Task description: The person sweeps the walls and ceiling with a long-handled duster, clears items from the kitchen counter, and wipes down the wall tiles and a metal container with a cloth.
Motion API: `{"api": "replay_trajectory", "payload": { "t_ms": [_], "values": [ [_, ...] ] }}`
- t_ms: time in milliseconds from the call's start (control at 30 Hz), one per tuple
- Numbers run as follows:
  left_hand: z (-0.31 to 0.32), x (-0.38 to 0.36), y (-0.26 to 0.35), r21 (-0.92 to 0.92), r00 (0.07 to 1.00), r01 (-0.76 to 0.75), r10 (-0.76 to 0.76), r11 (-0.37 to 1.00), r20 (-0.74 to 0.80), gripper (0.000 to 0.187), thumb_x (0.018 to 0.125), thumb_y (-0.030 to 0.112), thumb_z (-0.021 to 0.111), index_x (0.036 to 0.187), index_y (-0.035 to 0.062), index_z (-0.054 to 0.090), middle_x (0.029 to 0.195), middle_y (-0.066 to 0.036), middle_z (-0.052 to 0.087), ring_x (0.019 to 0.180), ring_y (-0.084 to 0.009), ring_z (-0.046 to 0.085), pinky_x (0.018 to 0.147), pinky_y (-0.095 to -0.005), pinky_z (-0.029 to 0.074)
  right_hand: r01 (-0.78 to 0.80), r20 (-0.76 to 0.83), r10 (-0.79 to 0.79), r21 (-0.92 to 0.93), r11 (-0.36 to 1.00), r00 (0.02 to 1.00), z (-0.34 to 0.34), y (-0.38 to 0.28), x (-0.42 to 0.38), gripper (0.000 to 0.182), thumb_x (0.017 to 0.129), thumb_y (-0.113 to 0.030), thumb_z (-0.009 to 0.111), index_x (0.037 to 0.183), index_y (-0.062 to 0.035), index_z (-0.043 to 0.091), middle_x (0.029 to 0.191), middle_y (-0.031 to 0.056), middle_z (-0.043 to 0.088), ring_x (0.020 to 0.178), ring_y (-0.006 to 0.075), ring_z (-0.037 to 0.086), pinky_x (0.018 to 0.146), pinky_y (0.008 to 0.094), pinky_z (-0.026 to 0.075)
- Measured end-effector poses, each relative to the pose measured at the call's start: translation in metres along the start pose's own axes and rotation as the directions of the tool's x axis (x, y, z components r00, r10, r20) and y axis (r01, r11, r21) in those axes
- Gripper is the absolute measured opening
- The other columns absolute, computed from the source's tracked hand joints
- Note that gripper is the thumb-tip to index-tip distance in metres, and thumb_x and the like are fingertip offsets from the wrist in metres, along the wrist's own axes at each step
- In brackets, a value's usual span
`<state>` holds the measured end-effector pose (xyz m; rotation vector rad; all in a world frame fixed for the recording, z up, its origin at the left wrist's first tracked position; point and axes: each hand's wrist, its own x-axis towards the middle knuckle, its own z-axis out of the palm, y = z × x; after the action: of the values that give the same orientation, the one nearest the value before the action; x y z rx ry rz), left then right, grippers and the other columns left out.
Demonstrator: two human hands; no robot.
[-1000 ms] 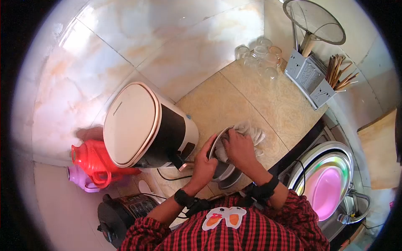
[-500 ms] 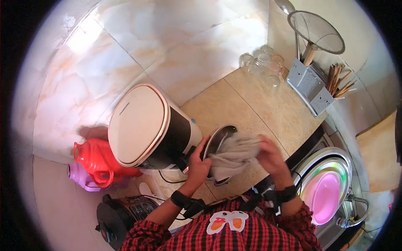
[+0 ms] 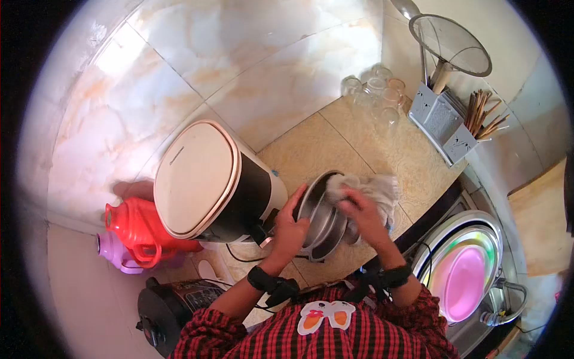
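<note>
A dark metal pot with a shiny inside is tilted on its side above the tiled counter. My left hand grips its left rim, thumb and fingers closed on the edge. At the pot's upper right rim, my right hand is closed on a grey-white cloth, pressing part of it against the inside near the rim. The rest of the cloth hangs to the right over the back of the hand. My right fingers are slightly blurred.
A white and black air fryer stands left, near red and purple flasks. A black cooker is lower left. Glass jars and a utensil holder stand at the back right. Basins lie in the sink.
My right hand has moved left and up with the cloth to the pot's upper rim. The cloth has shifted off the pot's opening, so more of its inside shows.
</note>
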<state>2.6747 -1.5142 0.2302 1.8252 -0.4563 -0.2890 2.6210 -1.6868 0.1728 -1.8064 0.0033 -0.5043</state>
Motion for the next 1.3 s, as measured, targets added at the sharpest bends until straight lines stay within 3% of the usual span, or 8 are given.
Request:
{"api": "replay_trajectory", "payload": {
  "t_ms": [33,167,433,533,767,1000,1100,1300],
  "values": [
    [0.003,-0.001,0.002,0.058,1.0,-0.02,0.021,0.998,-0.004,0.063,0.066,-0.009,0.042,0.128,0.0036,0.043,0.121,-0.015,0.052,0.112,-0.0226,0.05,0.095,-0.0292,0.036,0.227,0.105,-0.204,-0.314,0.922,0.973,0.009,-0.001,0.003,0.032,0.079,-0.009,0.057,0.11,-0.0023,0.053,0.111,0.0143,0.055,0.101,0.0259,0.054,0.086,0.0365,0.041],
    [0.007,0.0,0.017,0.209,0.993,-0.112,0.117,0.972,-0.012,0.063,0.064,-0.008,0.043,0.126,0.0034,0.045,0.12,-0.017,0.052,0.111,-0.0272,0.051,0.095,-0.0308,0.036,0.197,0.098,-0.175,-0.624,0.756,0.98,0.029,0.005,0.014,0.038,0.076,-0.009,0.054,0.113,0.0003,0.049,0.111,0.02,0.052,0.103,0.033,0.05,0.086,0.0419,0.039],
    [0.012,-0.006,0.028,0.229,0.977,-0.203,0.212,0.952,-0.014,0.063,0.063,-0.009,0.043,0.125,0.0017,0.045,0.119,-0.017,0.052,0.112,-0.0266,0.05,0.096,-0.0309,0.036,-0.188,0.113,0.269,-0.467,0.864,0.957,0.025,-0.031,0.011,0.03,0.069,-0.009,0.054,0.098,-0.0003,0.051,0.096,0.0172,0.055,0.097,0.0316,0.049,0.088,0.0428,0.034],
    [0.013,0.017,0.029,0.081,0.975,-0.22,0.222,0.972,-0.027,0.063,0.063,-0.01,0.042,0.126,0.0006,0.045,0.12,-0.016,0.052,0.112,-0.0233,0.05,0.096,-0.0296,0.035,0.104,0.155,-0.061,-0.291,0.951,0.986,0.045,-0.05,-0.021,0.031,0.069,-0.008,0.054,0.098,-0.0008,0.051,0.094,0.0153,0.055,0.097,0.0315,0.049,0.088,0.0447,0.034],
    [0.012,0.008,0.047,0.011,0.99,-0.136,0.135,0.991,0.024,0.063,0.064,-0.01,0.04,0.126,-0.0009,0.044,0.121,-0.015,0.052,0.112,-0.0182,0.049,0.095,-0.0265,0.035,0.175,-0.014,-0.293,-0.774,0.609,0.956,0.011,-0.029,0.026,0.031,0.075,-0.013,0.051,0.105,-0.0024,0.051,0.103,0.0148,0.054,0.104,0.0285,0.048,0.094,0.0459,0.03],
    [0.021,-0.007,0.048,0.097,0.976,-0.217,0.216,0.971,0.018,0.063,0.061,-0.011,0.039,0.122,-0.0031,0.047,0.12,-0.015,0.053,0.113,-0.0199,0.049,0.098,-0.0289,0.034,-0.316,0.048,0.386,-0.488,0.814,0.921,0.003,-0.048,0.021,0.03,0.074,-0.01,0.052,0.102,0.0,0.054,0.099,0.0176,0.056,0.1,0.031,0.049,0.082,0.0456,0.036],
    [0.022,0.007,0.049,0.026,0.973,-0.226,0.227,0.974,-0.034,0.062,0.062,-0.011,0.04,0.123,-0.0017,0.047,0.12,-0.016,0.053,0.112,-0.0188,0.05,0.095,-0.0271,0.036,0.061,0.048,-0.047,-0.37,0.927,0.998,0.04,-0.052,-0.019,0.029,0.073,-0.008,0.053,0.101,-0.0004,0.055,0.097,0.0185,0.056,0.097,0.033,0.05,0.082,0.0444,0.037],
    [0.02,0.007,0.061,-0.202,0.98,-0.198,0.2,0.959,-0.009,0.066,0.061,-0.012,0.037,0.127,-0.0033,0.042,0.12,-0.014,0.051,0.112,-0.018,0.048,0.096,-0.0272,0.034,0.046,-0.119,-0.168,-0.671,0.74,0.979,0.006,-0.051,0.017,0.042,0.08,-0.012,0.051,0.122,-0.0063,0.045,0.121,0.0108,0.047,0.118,0.0267,0.039,0.099,0.0524,0.023]
  ]
}}
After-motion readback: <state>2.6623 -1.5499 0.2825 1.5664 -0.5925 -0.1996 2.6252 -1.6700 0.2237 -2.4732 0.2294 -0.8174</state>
